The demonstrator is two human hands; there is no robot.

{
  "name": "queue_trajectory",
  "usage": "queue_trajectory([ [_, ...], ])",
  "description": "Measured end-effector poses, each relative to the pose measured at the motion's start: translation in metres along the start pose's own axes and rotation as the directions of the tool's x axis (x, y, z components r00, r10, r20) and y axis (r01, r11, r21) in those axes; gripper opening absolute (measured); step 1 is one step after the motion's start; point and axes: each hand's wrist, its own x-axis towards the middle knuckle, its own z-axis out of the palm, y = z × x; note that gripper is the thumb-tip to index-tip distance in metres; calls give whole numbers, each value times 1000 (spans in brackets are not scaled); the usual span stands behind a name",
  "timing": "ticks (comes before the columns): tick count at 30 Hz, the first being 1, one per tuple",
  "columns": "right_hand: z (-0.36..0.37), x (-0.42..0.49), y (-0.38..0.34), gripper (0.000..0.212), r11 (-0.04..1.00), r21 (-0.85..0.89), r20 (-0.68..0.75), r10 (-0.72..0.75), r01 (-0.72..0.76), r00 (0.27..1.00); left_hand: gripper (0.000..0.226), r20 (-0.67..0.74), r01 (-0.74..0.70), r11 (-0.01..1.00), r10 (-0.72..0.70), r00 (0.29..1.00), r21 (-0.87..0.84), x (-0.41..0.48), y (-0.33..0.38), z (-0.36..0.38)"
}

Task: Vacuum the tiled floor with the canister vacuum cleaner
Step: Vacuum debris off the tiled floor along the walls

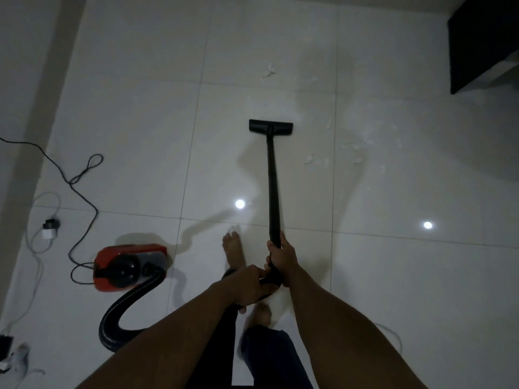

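A black vacuum wand (273, 186) runs from my hands out to its flat floor head (270, 127), which rests on the white tiled floor (134, 130). My right hand (282, 258) grips the wand's lower end. My left hand (248, 286) holds the curved handle just behind it, where the hose joins. The thick black hose (123, 307) loops left to the red and black canister (130, 266) standing on the floor to my left. White scraps of debris (348, 153) lie scattered to the right of the floor head, and more scraps (269, 70) lie beyond it.
My bare feet (233, 248) stand just behind the wand. A black power cord (81, 181) snakes from the canister toward the left wall. White cables and a charger (49, 227) lie at the left. A dark piece of furniture (483, 40) fills the top right corner.
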Motion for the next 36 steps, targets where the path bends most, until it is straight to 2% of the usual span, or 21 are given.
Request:
queue_trajectory([
  [6, 31, 33, -79, 62, 999, -38, -24, -21, 20, 999, 62, -7, 19, 999, -18, 1000, 26, 15, 21, -90],
  [10, 61, 59, -133, 62, 999, -34, -39, -29, 28, 999, 64, -43, 13, 991, -7, 999, 133, 20, 32, -152],
  [16, 96, 87, -214, 64, 999, -31, -38, -30, 28, 999, 49, -82, -56, 997, 60, 995, 53, 32, 41, -238],
  [19, 107, 100, -245, 61, 999, -31, -41, -35, 34, 999, 51, -75, -75, 995, 80, 994, 68, 35, 51, -273],
  [23, 116, 121, -285, 41, 993, -73, -25, -90, 88, 996, 51, -71, -106, 990, 113, 991, 87, 43, 71, -316],
  [27, 120, 148, -338, 29, 997, -13, 9, -81, 81, 997, 49, -79, -112, 990, 119, 990, 89, 68, 93, -360],
  [32, 119, 195, -406, 42, 992, -70, 16, -101, 102, 995, 48, -122, -138, 990, 137, 983, 4, 99, 125, -418],
  [36, 119, 243, -466, 50, 981, -153, -2, -120, 118, 993, 43, -118, -119, 981, 102, 988, -152, 128, 164, -474],
])
